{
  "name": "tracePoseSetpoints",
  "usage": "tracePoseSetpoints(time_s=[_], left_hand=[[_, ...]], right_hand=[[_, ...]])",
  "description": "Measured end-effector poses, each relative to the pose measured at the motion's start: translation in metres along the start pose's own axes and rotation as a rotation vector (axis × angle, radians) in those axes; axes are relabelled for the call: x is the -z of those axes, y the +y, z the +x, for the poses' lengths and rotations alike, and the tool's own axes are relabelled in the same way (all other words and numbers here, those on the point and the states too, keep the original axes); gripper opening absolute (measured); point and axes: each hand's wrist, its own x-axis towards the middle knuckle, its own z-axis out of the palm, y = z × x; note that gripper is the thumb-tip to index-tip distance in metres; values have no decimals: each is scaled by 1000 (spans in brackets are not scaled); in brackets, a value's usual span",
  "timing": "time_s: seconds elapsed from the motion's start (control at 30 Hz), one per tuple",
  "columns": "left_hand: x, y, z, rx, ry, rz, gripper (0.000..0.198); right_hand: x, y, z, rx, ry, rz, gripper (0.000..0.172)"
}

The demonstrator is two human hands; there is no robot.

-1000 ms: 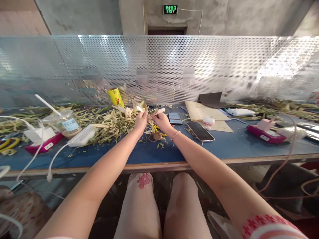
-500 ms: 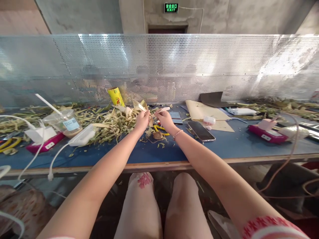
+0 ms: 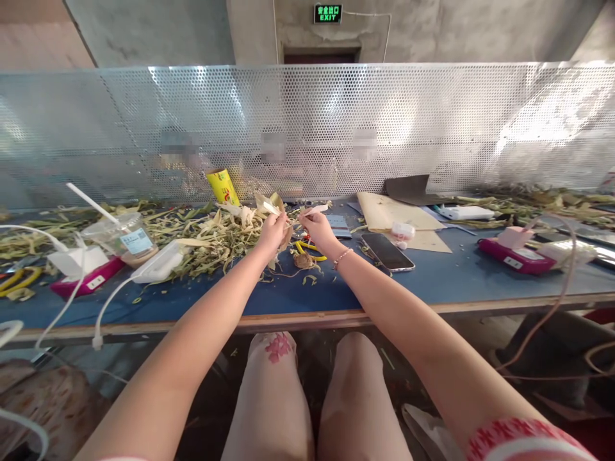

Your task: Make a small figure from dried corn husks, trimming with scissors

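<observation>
Both my hands are raised just above the blue table, close together. Closed fingers of my left hand (image 3: 273, 232) pinch a bundle of dried leaves (image 3: 271, 206), with a brown papery piece hanging beside the fingertips. My right hand (image 3: 319, 230), a bracelet at its wrist, pinches a thin pale strip (image 3: 317, 209) between thumb and finger. Whether a thread or stem joins the two hands is too small to tell. Below them lie a yellow-handled tool (image 3: 317, 256), partly covered, and a brown dried clump (image 3: 303, 260). A heap of dried leaves and stalks (image 3: 216, 234) spreads left of my left hand.
A black phone (image 3: 387, 251), a white earbud case (image 3: 402, 231) and brown paper (image 3: 384, 211) lie to the right. At left stand a plastic cup with a straw (image 3: 137, 240) and a magenta power strip (image 3: 91, 282) with cables. A yellow can (image 3: 223, 187) leans near the perforated screen (image 3: 317, 109).
My left hand has shifted slightly left and down, and more of the brown papery piece shows beside its fingers. My right hand is almost still, keeping the pale strip.
</observation>
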Motion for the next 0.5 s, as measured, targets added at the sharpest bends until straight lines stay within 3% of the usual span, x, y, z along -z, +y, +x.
tracePoseSetpoints(time_s=[0.23, 0.5], left_hand=[[4, 8, -6, 121, -280, -51, 14], [8, 7, -7, 148, -396, -15, 14]], right_hand=[[3, -4, -2, -35, 12, 69, 20], [3, -8, -4, -91, 22, 165, 17]])
